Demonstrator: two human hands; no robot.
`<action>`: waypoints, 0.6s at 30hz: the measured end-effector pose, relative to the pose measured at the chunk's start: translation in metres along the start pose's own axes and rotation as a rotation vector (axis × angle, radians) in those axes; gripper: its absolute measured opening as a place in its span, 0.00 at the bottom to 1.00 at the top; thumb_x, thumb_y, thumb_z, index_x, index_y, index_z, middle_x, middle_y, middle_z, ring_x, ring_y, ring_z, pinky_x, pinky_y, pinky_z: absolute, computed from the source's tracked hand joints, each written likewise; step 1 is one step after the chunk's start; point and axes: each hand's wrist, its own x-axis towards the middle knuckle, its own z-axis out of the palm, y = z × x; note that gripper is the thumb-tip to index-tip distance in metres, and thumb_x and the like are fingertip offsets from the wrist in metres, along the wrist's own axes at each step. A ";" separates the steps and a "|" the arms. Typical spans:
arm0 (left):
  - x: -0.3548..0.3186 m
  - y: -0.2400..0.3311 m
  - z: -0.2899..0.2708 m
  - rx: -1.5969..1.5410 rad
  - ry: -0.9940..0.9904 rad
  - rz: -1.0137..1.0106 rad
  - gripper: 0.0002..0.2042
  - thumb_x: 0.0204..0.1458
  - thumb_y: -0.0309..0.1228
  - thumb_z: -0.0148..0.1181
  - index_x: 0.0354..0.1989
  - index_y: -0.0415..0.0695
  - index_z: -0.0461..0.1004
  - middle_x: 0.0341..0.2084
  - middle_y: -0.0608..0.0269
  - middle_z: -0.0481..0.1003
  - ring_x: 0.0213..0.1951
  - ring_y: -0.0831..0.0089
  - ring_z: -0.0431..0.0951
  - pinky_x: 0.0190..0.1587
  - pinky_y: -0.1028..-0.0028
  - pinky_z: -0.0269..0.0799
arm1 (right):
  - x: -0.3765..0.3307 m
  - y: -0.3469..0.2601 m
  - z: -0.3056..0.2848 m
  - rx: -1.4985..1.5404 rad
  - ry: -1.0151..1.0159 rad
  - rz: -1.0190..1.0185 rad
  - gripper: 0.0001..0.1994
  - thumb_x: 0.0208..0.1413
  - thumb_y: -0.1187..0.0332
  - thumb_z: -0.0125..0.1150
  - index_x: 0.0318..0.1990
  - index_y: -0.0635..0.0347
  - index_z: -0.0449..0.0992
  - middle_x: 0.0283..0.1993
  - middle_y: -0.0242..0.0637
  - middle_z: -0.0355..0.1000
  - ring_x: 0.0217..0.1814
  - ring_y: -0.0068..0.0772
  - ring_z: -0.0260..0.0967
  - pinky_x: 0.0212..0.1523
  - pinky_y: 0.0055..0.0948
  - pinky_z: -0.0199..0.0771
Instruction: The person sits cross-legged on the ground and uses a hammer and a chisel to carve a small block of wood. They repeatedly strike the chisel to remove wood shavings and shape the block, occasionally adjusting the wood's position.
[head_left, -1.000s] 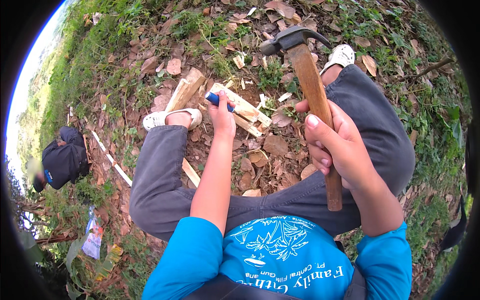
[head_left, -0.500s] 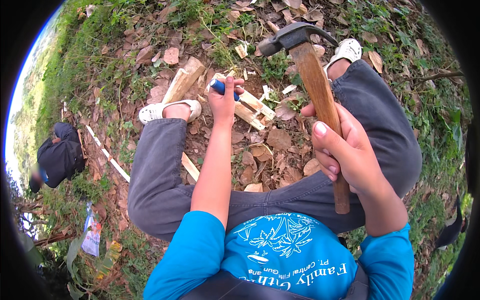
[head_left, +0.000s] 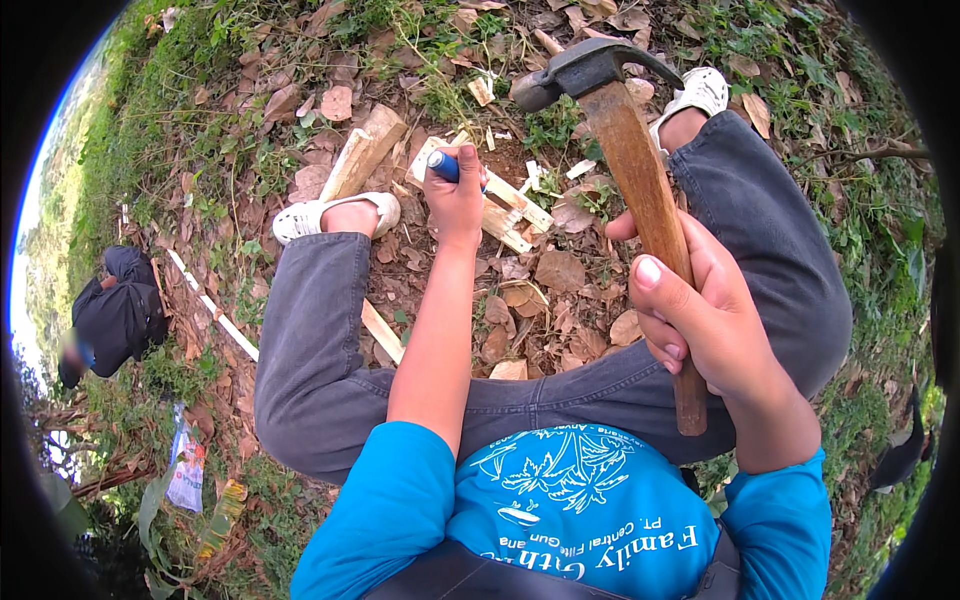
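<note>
My left hand is closed around the blue handle of a chisel. Its blade slants down to the right, partly hidden by my fingers, toward a pale split piece of wood on the ground between my feet. I cannot tell whether the blade touches the wood. In my right hand is a claw hammer, gripped on its wooden handle below the middle. The dark steel head is raised above the ground, to the right of the chisel and apart from it.
A thicker wood block lies by my left shoe. Wood chips and dry leaves cover the ground. A long pale strip lies at left, near a person in dark clothes. A plastic bag is at lower left.
My left fingers have curled more fully round the chisel handle, and that hand has shifted slightly right and down. The hammer stays raised in nearly the same place.
</note>
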 end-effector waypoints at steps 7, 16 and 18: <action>-0.025 -0.004 0.004 0.301 -0.109 0.066 0.15 0.63 0.41 0.66 0.33 0.46 0.67 0.22 0.71 0.70 0.26 0.81 0.70 0.32 0.77 0.68 | 0.002 0.003 0.002 -0.006 0.021 -0.022 0.20 0.70 0.61 0.55 0.61 0.65 0.64 0.25 0.20 0.57 0.17 0.08 0.51 0.16 0.15 0.56; -0.031 -0.008 0.000 0.444 -0.147 -0.037 0.22 0.64 0.50 0.61 0.29 0.44 0.68 0.23 0.72 0.68 0.28 0.82 0.67 0.33 0.75 0.65 | 0.005 0.014 -0.008 -0.012 0.017 -0.074 0.20 0.69 0.59 0.58 0.59 0.64 0.66 0.23 0.21 0.63 0.16 0.10 0.57 0.16 0.18 0.58; -0.031 -0.008 0.003 0.215 -0.140 -0.033 0.22 0.65 0.51 0.60 0.28 0.45 0.68 0.22 0.73 0.68 0.28 0.81 0.67 0.34 0.76 0.65 | 0.003 0.017 -0.008 -0.057 0.026 -0.073 0.18 0.69 0.61 0.56 0.59 0.62 0.66 0.25 0.19 0.57 0.17 0.07 0.52 0.16 0.14 0.55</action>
